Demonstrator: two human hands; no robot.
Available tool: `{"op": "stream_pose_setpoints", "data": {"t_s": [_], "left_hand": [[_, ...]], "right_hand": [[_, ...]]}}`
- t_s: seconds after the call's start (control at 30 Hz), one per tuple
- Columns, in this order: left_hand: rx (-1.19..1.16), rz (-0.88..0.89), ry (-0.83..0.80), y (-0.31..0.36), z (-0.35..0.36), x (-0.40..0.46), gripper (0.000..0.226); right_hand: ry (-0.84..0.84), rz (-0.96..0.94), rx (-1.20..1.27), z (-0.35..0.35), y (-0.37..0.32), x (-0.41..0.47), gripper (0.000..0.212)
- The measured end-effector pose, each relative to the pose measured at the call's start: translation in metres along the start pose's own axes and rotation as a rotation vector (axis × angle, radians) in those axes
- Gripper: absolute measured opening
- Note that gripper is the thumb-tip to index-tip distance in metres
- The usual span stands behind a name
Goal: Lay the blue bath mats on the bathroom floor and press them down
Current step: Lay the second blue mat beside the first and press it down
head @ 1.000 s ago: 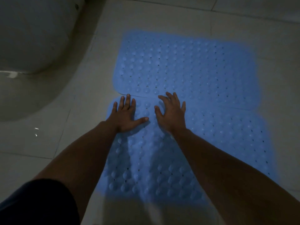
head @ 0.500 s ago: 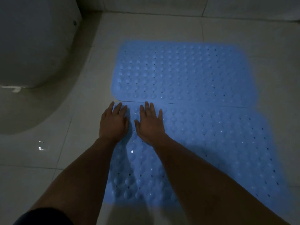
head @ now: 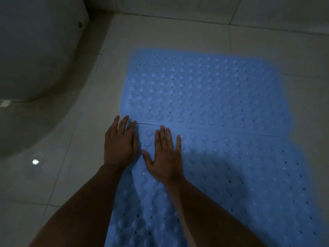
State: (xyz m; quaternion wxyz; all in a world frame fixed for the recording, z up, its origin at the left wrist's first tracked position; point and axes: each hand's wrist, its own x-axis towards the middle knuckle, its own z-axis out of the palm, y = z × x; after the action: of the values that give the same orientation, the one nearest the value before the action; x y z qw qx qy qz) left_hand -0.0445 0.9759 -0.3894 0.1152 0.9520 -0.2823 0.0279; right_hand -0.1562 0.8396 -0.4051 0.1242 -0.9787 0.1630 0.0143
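Two blue bumpy bath mats lie flat on the pale tiled floor, edge to edge. The far mat (head: 204,90) is beyond the seam; the near mat (head: 240,175) runs toward me. My left hand (head: 120,145) lies palm down on the near mat's far left corner, fingertips reaching the seam. My right hand (head: 164,155) lies flat beside it on the near mat, fingers spread, just short of the seam. Neither hand holds anything.
A white toilet base (head: 35,56) stands at the left, close to the mats. The tiled wall (head: 195,6) runs along the top. Bare floor tiles (head: 44,184) lie left of the mats, with a bright light reflection.
Both hands have shifted left along the near mat's far edge and drawn closer together. The view has moved nearer to the floor.
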Motion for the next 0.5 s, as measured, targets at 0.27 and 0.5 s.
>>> {"op": "stream_pose_setpoints", "data": {"t_s": [0.27,0.5], "left_hand": [[0.024,-0.009,0.003,-0.007,-0.008,-0.003,0.053],[0.011,0.017,0.002,0.015,-0.013,-0.01,0.052]], "right_hand": [[-0.124,0.002,0.072,-0.005,0.001,0.006,0.091],[-0.498,0.09,0.329,-0.065,0.008,0.049,0.07]]}}
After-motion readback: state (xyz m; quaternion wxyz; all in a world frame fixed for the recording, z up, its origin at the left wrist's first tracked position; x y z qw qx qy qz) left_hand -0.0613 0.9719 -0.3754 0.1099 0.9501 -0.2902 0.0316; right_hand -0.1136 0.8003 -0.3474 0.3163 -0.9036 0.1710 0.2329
